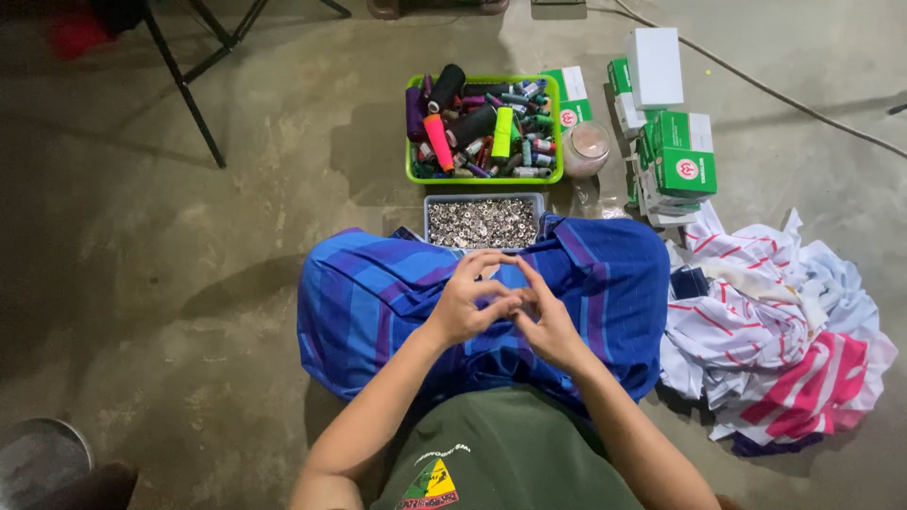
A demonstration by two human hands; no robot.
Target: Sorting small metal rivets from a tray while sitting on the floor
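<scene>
Blue-and-purple striped cloth (378, 302) covers the person's lap, and both hands meet just above its middle. Left hand (470, 304) and right hand (546, 319) are touching, fingers curled inward and pinched tip to tip; whatever sits between them is too small to make out, so cannot tell if anything is actually held, maybe a tiny fastener or thread, not confirmable. Neither hand is spread flat; both look closed to a fine pinch. If a small metal piece is in there it would likely be light, hard and slippery, best taken by thumb and forefinger tips. Cloth under the grip looks soft, limp, light; judged easiest to take by a fold or an edge. Just beyond the fingertips: one grey rectangular tray (484, 200) full of small silvery metal bits, too many to count, touching the far edge of the cloth. Farther out past that: one green basket (484, 176) packed with thread spools and cones in mixed colours, count not possible, a dozen-plus. Beside the basket toward the right hand's side: one clear round jar (586, 149). Beyond and right of it: a cluster of green-and-white boxes (673, 156), roughly seven or eight visible, some stacked. Right of the grip, near the lap: one heap of white garments with red and pink stripes (775, 331), pieces not separable. Far off to the left of the grip: dark stand legs (189, 94) on the concrete floor (189, 283).
</scene>
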